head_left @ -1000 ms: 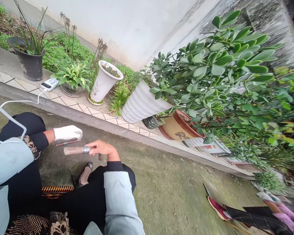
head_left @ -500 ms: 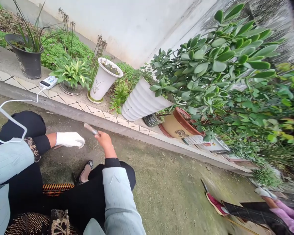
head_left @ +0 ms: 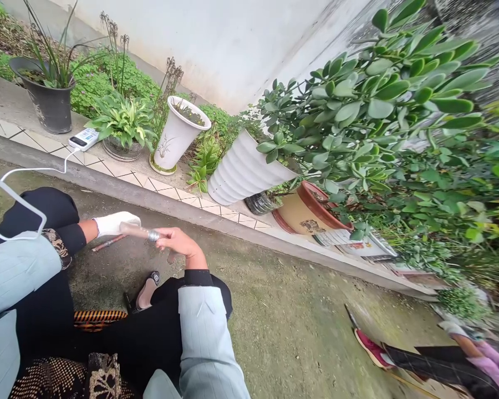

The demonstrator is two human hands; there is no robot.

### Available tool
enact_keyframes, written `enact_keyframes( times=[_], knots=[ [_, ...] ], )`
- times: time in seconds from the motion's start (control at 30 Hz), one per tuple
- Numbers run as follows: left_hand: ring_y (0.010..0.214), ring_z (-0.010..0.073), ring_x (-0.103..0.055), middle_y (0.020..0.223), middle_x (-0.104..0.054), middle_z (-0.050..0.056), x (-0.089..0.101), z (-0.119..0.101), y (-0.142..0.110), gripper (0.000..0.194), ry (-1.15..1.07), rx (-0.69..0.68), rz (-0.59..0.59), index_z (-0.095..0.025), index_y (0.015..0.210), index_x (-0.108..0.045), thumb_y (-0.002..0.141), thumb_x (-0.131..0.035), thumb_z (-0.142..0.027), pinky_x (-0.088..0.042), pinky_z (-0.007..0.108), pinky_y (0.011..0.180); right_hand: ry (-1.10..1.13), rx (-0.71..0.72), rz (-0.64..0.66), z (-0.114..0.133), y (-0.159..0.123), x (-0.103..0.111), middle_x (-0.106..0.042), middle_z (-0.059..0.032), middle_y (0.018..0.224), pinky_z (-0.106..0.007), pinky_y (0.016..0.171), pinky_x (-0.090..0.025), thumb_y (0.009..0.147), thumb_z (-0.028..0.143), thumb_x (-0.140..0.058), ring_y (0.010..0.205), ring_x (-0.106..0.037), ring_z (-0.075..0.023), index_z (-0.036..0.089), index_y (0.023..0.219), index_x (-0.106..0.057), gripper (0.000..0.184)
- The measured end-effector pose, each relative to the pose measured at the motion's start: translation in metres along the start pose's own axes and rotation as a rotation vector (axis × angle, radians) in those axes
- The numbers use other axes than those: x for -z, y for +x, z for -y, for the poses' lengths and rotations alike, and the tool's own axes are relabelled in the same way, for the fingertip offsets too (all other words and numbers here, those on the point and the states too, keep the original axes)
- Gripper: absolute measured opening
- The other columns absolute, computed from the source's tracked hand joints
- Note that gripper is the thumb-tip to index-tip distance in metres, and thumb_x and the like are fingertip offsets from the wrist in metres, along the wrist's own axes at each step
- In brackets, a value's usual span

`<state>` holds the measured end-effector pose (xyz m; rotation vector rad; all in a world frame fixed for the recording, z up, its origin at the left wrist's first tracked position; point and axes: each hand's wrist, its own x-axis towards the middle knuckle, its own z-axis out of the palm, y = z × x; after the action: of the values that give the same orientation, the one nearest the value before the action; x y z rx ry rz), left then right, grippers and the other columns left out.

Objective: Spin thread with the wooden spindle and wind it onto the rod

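Lying across the lower left of the frame, a pale wooden handle point(head_left: 135, 231) with a metal ferrule is gripped at its ferrule end by the bare right hand point(head_left: 178, 243), the fingers curled closed around it; the tool's head is hidden behind the hand, so its kind cannot be told. The handle's free end is seen just in front of the left hand point(head_left: 114, 224), which is covered by a white glove. Beneath the gloved hand a thin reddish-brown rod point(head_left: 108, 243) is shown against the concrete ground point(head_left: 299, 310); the gloved fingers appear folded over its upper end, but how firmly they hold it cannot be told. Both forearms are clothed in pale blue sleeves point(head_left: 203, 343) over black cuffs. Below the hands, a foot in a black sandal point(head_left: 143, 292) is set on the ground, beside an orange-and-black striped strip point(head_left: 97, 317).

A white cable point(head_left: 20, 191) is traced from the left edge up to a white power bank point(head_left: 83, 138) laid on a tiled ledge point(head_left: 120, 177). On the ledge are ranged, from upper left toward the centre, a black pot point(head_left: 52, 108), a leafy green plant point(head_left: 122, 122), a tall white flared pot point(head_left: 177, 136), a ribbed white pot point(head_left: 241, 172) bearing a large jade plant point(head_left: 378, 100), and a terracotta pot point(head_left: 305, 213). At lower right, another person's red shoe point(head_left: 370, 349) is partly seen.
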<state>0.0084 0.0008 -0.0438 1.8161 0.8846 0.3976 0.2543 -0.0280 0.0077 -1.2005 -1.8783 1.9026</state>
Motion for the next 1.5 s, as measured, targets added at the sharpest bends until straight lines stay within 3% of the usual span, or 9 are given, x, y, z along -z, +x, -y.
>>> enact_keyframes(
  times=[0.2, 0.4, 0.53, 0.7, 0.8, 1.0, 1.23, 1.37, 1.5],
  knots=[
    [0.048, 0.0113, -0.039, 0.055, -0.045, -0.001, -0.015, -0.009, -0.006, 0.026, -0.115, 0.002, 0.192, -0.015, 0.075, -0.057, 0.082, -0.046, -0.038, -0.031, 0.023, 0.047, 0.273, 0.163, -0.52, -0.013, 0.005, 0.007, -0.056, -0.0005, 0.071, -0.023, 0.059, -0.04, 0.072, 0.04, -0.066, 0.058, -0.047, -0.0085, 0.012, 0.097, -0.066, 0.037],
    [0.056, 0.012, -0.043, 0.064, -0.054, 0.0, -0.015, -0.024, -0.016, 0.023, 0.126, -0.167, 0.234, -0.016, 0.074, -0.06, 0.084, -0.046, -0.032, -0.031, 0.022, 0.054, -0.218, -0.19, -0.707, -0.027, 0.024, 0.008, -0.063, -0.0037, 0.081, -0.025, 0.064, -0.042, 0.08, 0.036, -0.058, 0.066, -0.053, -0.013, 0.019, 0.113, -0.065, 0.037],
    [0.056, 0.0118, -0.043, 0.064, -0.055, 0.0, -0.007, -0.027, -0.018, 0.022, 0.233, -0.155, 0.215, -0.016, 0.071, -0.06, 0.082, -0.046, -0.029, -0.03, 0.022, 0.055, -0.662, -0.413, -0.322, -0.031, 0.033, -0.003, -0.068, -0.0041, 0.09, -0.025, 0.07, -0.042, 0.074, 0.031, -0.069, 0.081, -0.06, -0.0175, 0.026, 0.109, -0.07, 0.035],
    [0.059, 0.0123, -0.047, 0.068, -0.058, 0.001, 0.001, -0.028, -0.016, 0.019, 0.174, -0.118, 0.19, -0.015, 0.071, -0.059, 0.078, -0.048, -0.029, -0.034, 0.021, 0.057, -0.342, -0.36, 0.342, -0.033, 0.036, -0.019, -0.065, 0.0007, 0.07, -0.021, 0.06, -0.044, 0.07, 0.023, -0.072, 0.061, -0.055, -0.0094, 0.018, 0.104, -0.073, 0.035],
    [0.054, 0.0113, -0.044, 0.065, -0.055, 0.001, 0.0, -0.024, -0.012, 0.021, 0.025, -0.035, 0.153, -0.015, 0.073, -0.058, 0.077, -0.047, -0.032, -0.035, 0.022, 0.053, -0.145, -0.223, 0.449, -0.023, 0.026, -0.016, -0.065, 0.0, 0.073, -0.021, 0.061, -0.045, 0.069, 0.026, -0.073, 0.062, -0.053, -0.0083, 0.013, 0.113, -0.069, 0.046],
    [0.049, 0.0114, -0.041, 0.059, -0.052, 0.001, -0.008, -0.007, -0.002, 0.029, -0.166, 0.04, 0.052, -0.014, 0.075, -0.057, 0.077, -0.05, -0.042, -0.032, 0.022, 0.046, 0.094, 0.044, -0.053, -0.005, -0.004, 0.007, -0.061, 0.0006, 0.073, -0.023, 0.061, -0.042, 0.069, 0.036, -0.073, 0.061, -0.049, -0.0082, 0.013, 0.116, -0.065, 0.053],
    [0.048, 0.0101, -0.04, 0.061, -0.052, 0.0, -0.018, -0.015, -0.009, 0.029, -0.109, 0.001, 0.177, -0.014, 0.076, -0.057, 0.084, -0.044, -0.039, -0.032, 0.021, 0.047, 0.274, 0.101, -0.675, -0.02, 0.008, 0.013, -0.057, -0.0005, 0.071, -0.024, 0.059, -0.041, 0.072, 0.044, -0.067, 0.057, -0.047, -0.0089, 0.014, 0.098, -0.066, 0.04],
    [0.055, 0.0119, -0.048, 0.069, -0.06, 0.001, -0.02, -0.025, -0.017, 0.026, 0.319, -0.135, 0.181, -0.017, 0.079, -0.062, 0.088, -0.042, -0.032, -0.033, 0.021, 0.054, -0.241, -0.176, -0.763, -0.027, 0.021, 0.011, -0.063, -0.0009, 0.075, -0.025, 0.064, -0.041, 0.078, 0.039, -0.061, 0.064, -0.052, -0.0126, 0.02, 0.109, -0.067, 0.037],
    [0.054, 0.0131, -0.049, 0.067, -0.063, 0.002, -0.019, -0.029, -0.021, 0.026, 0.668, -0.225, 0.11, -0.019, 0.078, -0.063, 0.09, -0.042, -0.027, -0.029, 0.022, 0.054, -0.773, -0.405, -0.538, -0.031, 0.031, 0.0, -0.069, -0.0047, 0.096, -0.027, 0.072, -0.042, 0.079, 0.036, -0.063, 0.088, -0.061, -0.0198, 0.028, 0.108, -0.069, 0.031]
  ],
)
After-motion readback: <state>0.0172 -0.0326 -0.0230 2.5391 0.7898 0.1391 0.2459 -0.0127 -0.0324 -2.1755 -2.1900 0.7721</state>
